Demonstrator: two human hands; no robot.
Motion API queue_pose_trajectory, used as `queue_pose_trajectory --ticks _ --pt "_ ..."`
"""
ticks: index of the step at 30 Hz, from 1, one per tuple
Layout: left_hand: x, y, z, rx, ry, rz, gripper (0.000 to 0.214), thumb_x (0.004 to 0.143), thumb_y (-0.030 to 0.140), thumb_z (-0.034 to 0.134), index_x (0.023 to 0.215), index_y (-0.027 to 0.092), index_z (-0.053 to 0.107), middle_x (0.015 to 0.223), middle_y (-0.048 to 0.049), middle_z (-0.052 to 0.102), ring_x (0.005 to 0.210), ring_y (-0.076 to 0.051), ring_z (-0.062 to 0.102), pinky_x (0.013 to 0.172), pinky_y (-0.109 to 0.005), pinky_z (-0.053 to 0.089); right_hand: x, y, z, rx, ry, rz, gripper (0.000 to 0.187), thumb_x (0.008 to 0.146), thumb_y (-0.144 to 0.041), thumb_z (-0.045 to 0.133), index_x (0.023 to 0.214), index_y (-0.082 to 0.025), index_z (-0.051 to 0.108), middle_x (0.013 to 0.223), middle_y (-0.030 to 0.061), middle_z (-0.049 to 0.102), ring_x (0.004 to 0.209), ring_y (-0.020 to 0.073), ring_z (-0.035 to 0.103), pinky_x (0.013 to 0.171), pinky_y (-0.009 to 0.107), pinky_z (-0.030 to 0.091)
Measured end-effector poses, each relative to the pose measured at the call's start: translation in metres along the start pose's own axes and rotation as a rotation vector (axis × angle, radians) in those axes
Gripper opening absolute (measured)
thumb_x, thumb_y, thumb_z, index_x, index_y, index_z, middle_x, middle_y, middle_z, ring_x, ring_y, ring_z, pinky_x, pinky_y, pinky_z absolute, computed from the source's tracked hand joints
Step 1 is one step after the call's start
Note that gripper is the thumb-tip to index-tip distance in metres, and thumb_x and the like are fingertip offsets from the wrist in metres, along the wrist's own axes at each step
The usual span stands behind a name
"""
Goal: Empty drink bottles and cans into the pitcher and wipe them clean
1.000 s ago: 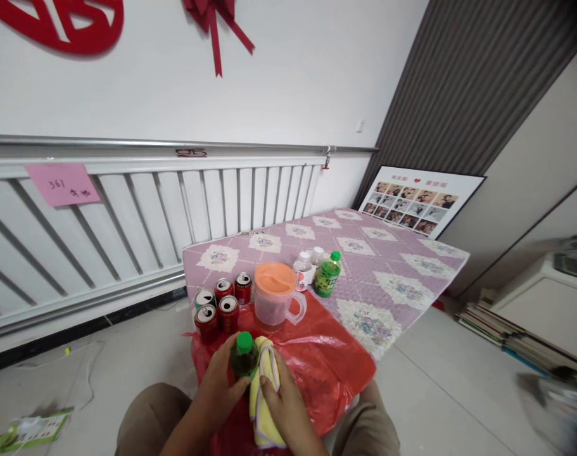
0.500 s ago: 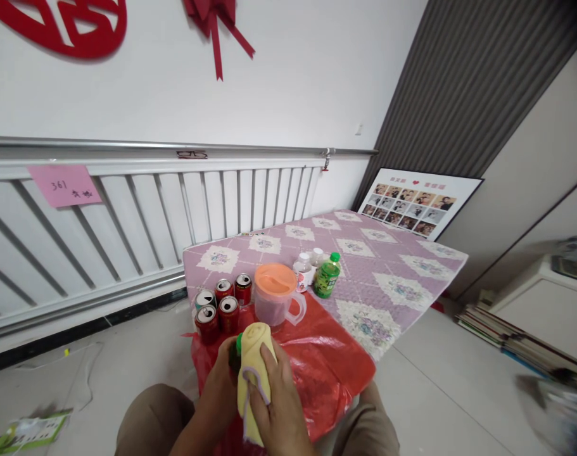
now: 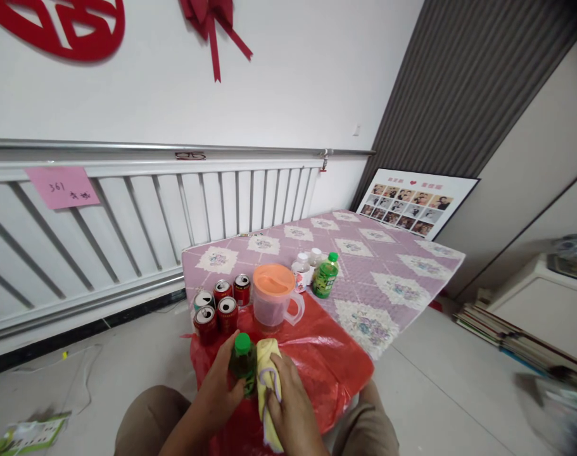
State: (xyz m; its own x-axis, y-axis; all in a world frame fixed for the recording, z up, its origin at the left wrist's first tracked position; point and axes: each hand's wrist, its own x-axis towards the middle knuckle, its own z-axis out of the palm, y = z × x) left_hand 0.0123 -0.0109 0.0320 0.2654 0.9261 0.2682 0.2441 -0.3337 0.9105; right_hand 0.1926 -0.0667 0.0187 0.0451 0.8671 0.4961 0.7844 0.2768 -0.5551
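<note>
My left hand is wrapped round a green-capped plastic bottle, held upright above the red plastic sheet. In my right hand is a folded yellow cloth with a purple edge, close against the bottle's right side. Just beyond them stands a clear plastic pitcher with an orange lid, its handle to the right. Several opened drink cans are grouped to the left of the pitcher. Right of it are small white-capped bottles and another green-capped bottle.
A purple floral cloth covers the table. Behind it run a white radiator and a pipe. A photo board leans at the far right. Books are stacked on the floor, and my knees flank the near edge.
The cloth has moved right and down from in front of the bottle to its side, so the bottle's cap and body now show. My left hand still holds the bottle.
</note>
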Motion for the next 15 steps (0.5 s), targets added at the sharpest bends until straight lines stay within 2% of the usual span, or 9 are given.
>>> queue_pose_trajectory --ticks 4,9,12,15 --pt "-0.002 -0.005 0.001 -0.001 0.027 -0.023 0.074 0.072 0.006 0.055 0.142 0.023 0.035 0.146 -0.0124 0.044 0.135 -0.028 0.043 0.115 -0.051 0.032 0.002 -0.012 -0.006 0.034 0.018 -0.01 0.055 0.087 -0.013 0.047 0.141 -0.023 0.041 0.138 0.0122 0.054 0.127 0.0262 0.053 0.1 0.042 0.051" --pt "-0.001 0.003 0.005 -0.047 0.07 -0.04 0.067 0.074 0.017 0.067 0.136 0.023 0.042 0.138 -0.0131 0.052 0.125 -0.029 0.053 0.105 -0.047 0.045 0.004 -0.033 -0.02 0.061 -0.021 -0.12 0.067 0.083 -0.012 0.054 0.145 -0.029 0.036 0.153 0.0108 0.035 0.136 0.0301 0.043 0.103 0.045 0.047" --pt "0.0 0.012 0.004 -0.062 0.078 -0.031 0.06 0.078 0.021 0.067 0.133 0.023 0.044 0.136 -0.0133 0.053 0.122 -0.028 0.055 0.103 -0.043 0.047 0.001 -0.032 -0.017 0.043 -0.05 -0.211 0.077 0.076 -0.01 0.059 0.146 -0.032 0.034 0.157 0.0096 0.028 0.136 0.0333 0.041 0.102 0.047 0.048" --pt "0.001 0.018 0.003 -0.06 0.075 -0.031 0.059 0.077 0.022 0.068 0.132 0.022 0.045 0.131 -0.0129 0.056 0.118 -0.028 0.057 0.101 -0.043 0.049 -0.005 -0.022 -0.009 0.018 -0.042 -0.194 0.077 0.074 -0.008 0.06 0.143 -0.035 0.039 0.156 0.0075 0.031 0.135 0.0326 0.042 0.102 0.047 0.048"
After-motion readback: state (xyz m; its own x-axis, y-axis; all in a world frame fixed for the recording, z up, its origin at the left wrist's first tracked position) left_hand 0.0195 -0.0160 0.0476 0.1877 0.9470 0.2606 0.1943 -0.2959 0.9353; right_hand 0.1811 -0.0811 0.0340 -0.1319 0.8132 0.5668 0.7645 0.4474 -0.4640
